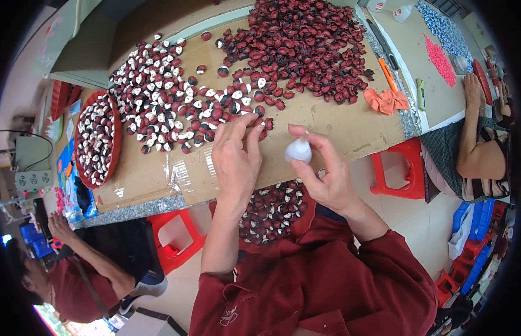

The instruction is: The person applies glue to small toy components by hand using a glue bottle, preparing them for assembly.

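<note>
My right hand (327, 168) grips a small, pale, rounded squeeze bottle (298, 151) between thumb and fingers, its narrow tip upward. To its left, my left hand (237, 148) reaches over the table, thumb and forefinger closing on a small dark red piece (263, 126) at the edge of the spread. Loose round red-and-white pieces (154, 95) cover the table to the left. A heap of dark red, petal-like shells (311, 45) lies beyond my hands. Below my wrists, a red basin (305, 221) at my lap holds more round pieces.
A red tray (116, 140) full of round pieces stands at the left table edge. Orange crumpled paper (386, 101) and an orange cutter (387, 74) lie right. Red stools (179, 238) stand below. Co-workers sit on both sides, one forearm (470, 120) at the right table.
</note>
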`<state>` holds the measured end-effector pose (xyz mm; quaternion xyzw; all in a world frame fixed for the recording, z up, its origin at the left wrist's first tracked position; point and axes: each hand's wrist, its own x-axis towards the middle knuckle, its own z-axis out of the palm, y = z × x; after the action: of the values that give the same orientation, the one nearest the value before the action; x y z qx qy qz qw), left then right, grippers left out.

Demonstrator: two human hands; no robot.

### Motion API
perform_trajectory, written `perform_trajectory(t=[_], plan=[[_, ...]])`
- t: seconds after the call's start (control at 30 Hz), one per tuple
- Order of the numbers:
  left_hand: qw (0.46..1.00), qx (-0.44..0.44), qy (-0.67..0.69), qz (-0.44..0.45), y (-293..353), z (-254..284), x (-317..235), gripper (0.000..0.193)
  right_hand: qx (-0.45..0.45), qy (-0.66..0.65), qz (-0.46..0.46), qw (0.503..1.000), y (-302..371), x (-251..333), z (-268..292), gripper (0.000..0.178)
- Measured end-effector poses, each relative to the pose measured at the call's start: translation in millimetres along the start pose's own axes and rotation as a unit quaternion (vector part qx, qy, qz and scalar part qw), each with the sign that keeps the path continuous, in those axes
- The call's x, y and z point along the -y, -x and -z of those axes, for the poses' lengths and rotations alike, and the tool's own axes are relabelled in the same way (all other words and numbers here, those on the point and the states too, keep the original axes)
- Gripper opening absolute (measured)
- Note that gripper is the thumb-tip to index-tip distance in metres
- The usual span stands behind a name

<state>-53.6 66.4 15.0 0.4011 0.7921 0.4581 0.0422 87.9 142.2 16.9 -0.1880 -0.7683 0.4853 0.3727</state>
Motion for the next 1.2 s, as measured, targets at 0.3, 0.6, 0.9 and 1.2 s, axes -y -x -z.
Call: perform_trajectory(t=[0.3,0.6,0.9,1.2], plan=[[0.741,0.122,0.605,0.265,40.3,34.1,3.5,0.032,0.053,-0.074,-0.030,0.995,5.3,4.7,33.2,0.034],[0.715,0.108,0.653,0.224,65.0,38.2,12.4,0.030,0.064,-0.063,0.068,0.994,2.8,16.7,32.9,0.037],[0.718,0.059,0.642,0.264,68.2,37.3,11.8,0.024,0.082,-0.029,0.070,0.994,6.9,17.3,24.6,0.035],[0.733,0.066,0.626,0.258,68.5,34.1,11.3,0.024,0.082,-0.019,0.051,0.995,6.9,14.6,22.5,0.033]])
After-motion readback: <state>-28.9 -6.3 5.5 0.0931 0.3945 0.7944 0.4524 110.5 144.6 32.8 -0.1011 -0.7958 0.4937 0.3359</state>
